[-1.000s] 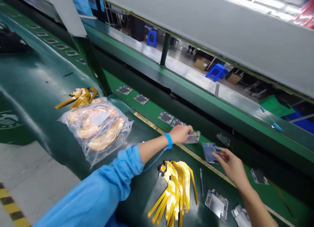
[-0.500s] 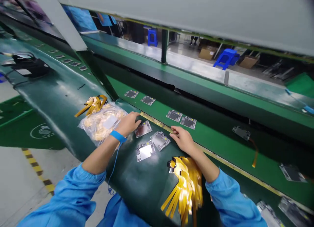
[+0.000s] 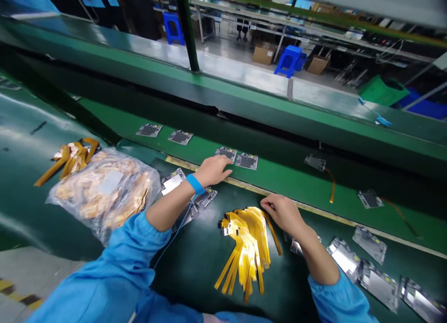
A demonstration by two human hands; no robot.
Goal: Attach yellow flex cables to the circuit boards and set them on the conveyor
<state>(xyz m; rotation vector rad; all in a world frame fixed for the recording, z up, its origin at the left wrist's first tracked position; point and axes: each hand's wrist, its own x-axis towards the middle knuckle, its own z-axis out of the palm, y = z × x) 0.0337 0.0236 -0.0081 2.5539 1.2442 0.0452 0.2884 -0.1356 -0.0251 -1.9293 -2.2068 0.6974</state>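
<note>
My left hand, with a blue wrist strap, reaches over the edge of the green belt. Its fingers are apart at the near edge of a circuit board, partly covering it. Another circuit board lies just to the right. My right hand is pinched closed above the bench, beside a fanned pile of yellow flat cables. A single flat cable hangs down from its fingertips. Several boards lie partly hidden under my left forearm.
A clear plastic bag of flat cables lies at the left, with loose cables behind it. Several boards rest on the bench at the right. Two boards on the belt, one of them at the far right, have cables attached.
The view has swung right. My left hand has moved from the bench boards to a board on the belt. My right hand has moved to the cable pile and pinched a flat cable.
</note>
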